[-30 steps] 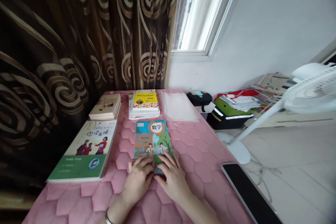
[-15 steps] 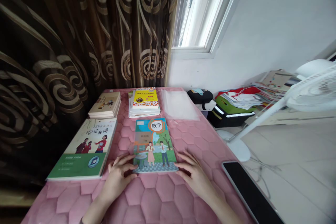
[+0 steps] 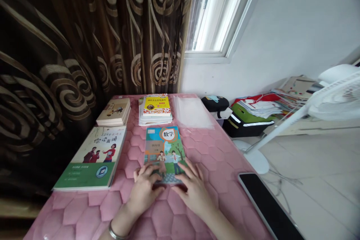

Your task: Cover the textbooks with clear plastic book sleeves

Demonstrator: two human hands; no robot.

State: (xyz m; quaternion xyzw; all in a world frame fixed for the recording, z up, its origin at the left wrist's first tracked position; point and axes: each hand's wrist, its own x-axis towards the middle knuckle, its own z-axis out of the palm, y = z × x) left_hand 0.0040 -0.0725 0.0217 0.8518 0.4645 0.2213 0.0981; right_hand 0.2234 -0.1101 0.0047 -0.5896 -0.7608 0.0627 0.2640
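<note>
A blue and green textbook (image 3: 164, 146) with two cartoon figures on its cover lies flat and closed on the pink table cover (image 3: 165, 217). Over its lower left corner rests my left hand (image 3: 144, 187), fingers bent and apart, with a metal bracelet on the wrist. My right hand (image 3: 192, 187) spreads its fingers over the lower right edge of the same book. Both hands hide part of the cover's lower edge, and neither appears to grip it. Left of my left hand lies a thick green and white book (image 3: 92, 157).
Behind are a stack of tan books (image 3: 114, 112), a pile topped by a yellow book (image 3: 156, 105), and clear plastic sheets (image 3: 192, 112). A black phone-like slab (image 3: 267, 202) lies at the right edge. Beyond the table stand a white fan (image 3: 281, 123) and a green-and-black bag (image 3: 247, 120).
Both hands have moved inward, from the textbook's sides onto its lower cover. The bracelet on my left wrist has come into view. The book stays in about the same place.
</note>
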